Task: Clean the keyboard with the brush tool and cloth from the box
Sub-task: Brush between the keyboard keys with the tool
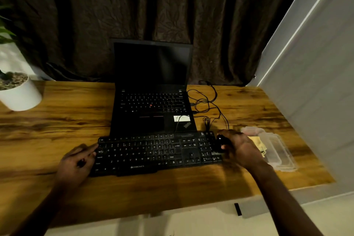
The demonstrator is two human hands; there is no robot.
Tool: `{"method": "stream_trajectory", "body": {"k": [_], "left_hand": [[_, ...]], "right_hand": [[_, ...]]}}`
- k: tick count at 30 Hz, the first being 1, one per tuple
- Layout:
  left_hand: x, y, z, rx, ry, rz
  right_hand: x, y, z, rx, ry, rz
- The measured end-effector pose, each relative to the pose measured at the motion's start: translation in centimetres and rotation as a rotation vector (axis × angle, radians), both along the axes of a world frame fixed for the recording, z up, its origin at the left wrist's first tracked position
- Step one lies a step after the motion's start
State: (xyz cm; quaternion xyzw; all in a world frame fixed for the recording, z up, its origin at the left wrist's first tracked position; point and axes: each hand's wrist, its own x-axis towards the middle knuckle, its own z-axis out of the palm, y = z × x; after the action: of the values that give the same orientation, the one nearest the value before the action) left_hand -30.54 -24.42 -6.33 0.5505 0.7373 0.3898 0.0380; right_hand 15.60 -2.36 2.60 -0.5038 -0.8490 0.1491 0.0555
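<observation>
A black keyboard (153, 151) lies across the wooden desk in front of the laptop. My right hand (241, 147) grips a black brush tool (221, 142) and holds its bristles down on the keyboard's right end, over the number pad. My left hand (76, 161) rests at the keyboard's left edge, fingers touching the corner keys, holding nothing. A clear plastic box (275, 149) stands open just right of my right hand, with a yellowish cloth (258, 144) partly showing inside.
An open black laptop (153, 90) with a dark screen stands behind the keyboard. Tangled black cables (208, 103) lie to its right. A white plant pot (19, 92) sits at the far left. A white wall panel borders the desk's right edge.
</observation>
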Motion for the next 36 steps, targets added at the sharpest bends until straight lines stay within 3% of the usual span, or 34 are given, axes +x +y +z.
{"method": "stream_trajectory", "body": {"k": [4, 7, 9, 18, 25, 27, 32, 36], "left_hand": [[-0.1, 0.0, -0.2, 0.005, -0.010, -0.006], [-0.3, 0.0, -0.2, 0.002, -0.015, -0.022], [-0.5, 0.0, -0.2, 0.002, -0.025, -0.023], [-0.1, 0.0, 0.4, -0.030, -0.020, -0.036], [0.4, 0.0, 0.7, -0.043, -0.045, -0.021], [0.4, 0.0, 0.9, -0.035, -0.031, -0.023], [0.2, -0.1, 0.8, -0.036, -0.056, -0.035], [0.2, 0.0, 0.7, -0.027, -0.071, -0.040]], "right_hand": [[-2.3, -1.4, 0.0, -0.046, 0.068, 0.044], [-3.5, -1.6, -0.1, -0.149, 0.291, 0.086], [-3.0, -1.4, -0.1, -0.173, 0.314, 0.085], [0.1, -0.3, 0.1, -0.043, 0.060, -0.019], [-1.8, -2.0, 0.5, -0.166, 0.356, 0.075], [-0.4, -1.5, 0.6, -0.135, 0.342, 0.050], [0.9, -0.8, 0.5, -0.044, 0.079, -0.056], [-1.5, -1.8, -0.2, -0.100, 0.071, 0.002]]}}
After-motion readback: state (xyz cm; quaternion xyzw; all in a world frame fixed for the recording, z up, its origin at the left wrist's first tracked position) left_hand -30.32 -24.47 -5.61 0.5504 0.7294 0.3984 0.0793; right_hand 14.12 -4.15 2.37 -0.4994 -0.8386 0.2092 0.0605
